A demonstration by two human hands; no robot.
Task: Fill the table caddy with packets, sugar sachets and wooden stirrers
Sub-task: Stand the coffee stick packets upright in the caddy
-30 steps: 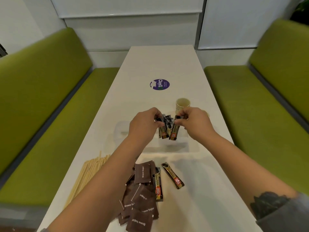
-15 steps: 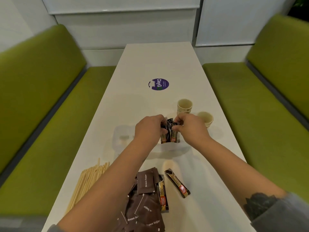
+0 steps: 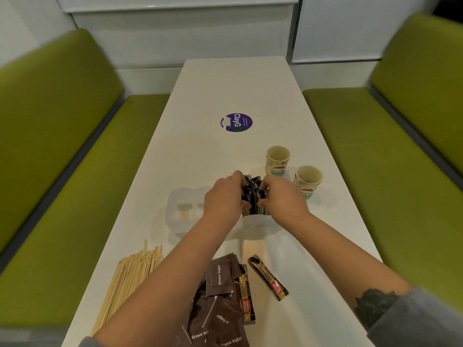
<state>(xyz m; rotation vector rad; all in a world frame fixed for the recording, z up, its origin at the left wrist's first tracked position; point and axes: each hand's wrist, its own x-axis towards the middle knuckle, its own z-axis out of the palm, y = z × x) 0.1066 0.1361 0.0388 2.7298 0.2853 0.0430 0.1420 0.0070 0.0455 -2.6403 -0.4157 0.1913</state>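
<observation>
Foil coffee packets (image 3: 253, 196) stand bunched in the white caddy (image 3: 175, 216), right end; left hand (image 3: 223, 199) and right hand (image 3: 283, 200) pinch their tops with curled fingers; light, slippery, floppy, so best gripped near the upper ends; brown sugar sachets (image 3: 220, 309), wooden stirrers (image 3: 130, 276) wait nearer.

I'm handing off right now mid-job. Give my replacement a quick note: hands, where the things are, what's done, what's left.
Left hand and right hand: both have a grip on the bundle of coffee sticks, standing in the right compartment of the white caddy.
Done: that bundle is partly in.
Left: two loose coffee sticks and the Brown Sugar sachets on the near table; wooden stirrers at the near left edge. The caddy's left compartments look unfilled.
Two paper cups stand to the right.
</observation>
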